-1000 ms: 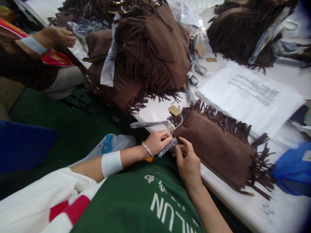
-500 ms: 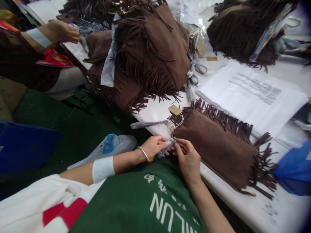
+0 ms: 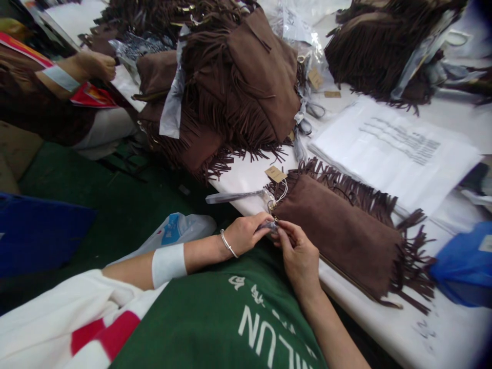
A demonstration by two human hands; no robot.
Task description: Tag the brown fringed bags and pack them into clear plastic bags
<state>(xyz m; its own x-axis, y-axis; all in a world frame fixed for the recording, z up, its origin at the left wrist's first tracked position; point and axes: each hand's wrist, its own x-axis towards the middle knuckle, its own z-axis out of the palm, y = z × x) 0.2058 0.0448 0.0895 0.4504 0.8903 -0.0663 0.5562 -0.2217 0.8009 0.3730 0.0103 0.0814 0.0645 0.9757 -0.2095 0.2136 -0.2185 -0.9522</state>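
A brown fringed bag (image 3: 342,236) lies along the front edge of the white table. At its left end hang a cardboard tag (image 3: 275,174) on a white string and a strap in a clear plastic sleeve (image 3: 234,196). Just below that end, my left hand (image 3: 246,233) pinches a small piece of plastic wrapping (image 3: 268,225). My right hand (image 3: 299,251) grips the same wrapping from the other side, thumb against fingers, close to the bag's metal zip end. What lies inside the wrapping is hidden by my fingers.
Beyond the bag rests a stack of printed white plastic bags (image 3: 392,148). Piles of brown fringed bags (image 3: 238,82) rise behind. A blue plastic bag (image 3: 465,264) sits at right. Another person's hand (image 3: 96,65) is at upper left, above a blue bin (image 3: 42,230).
My left hand has shifted slightly up and right, closing over more of the plastic wrapping. My right hand has barely moved. The other person's hand has moved a little left and down.
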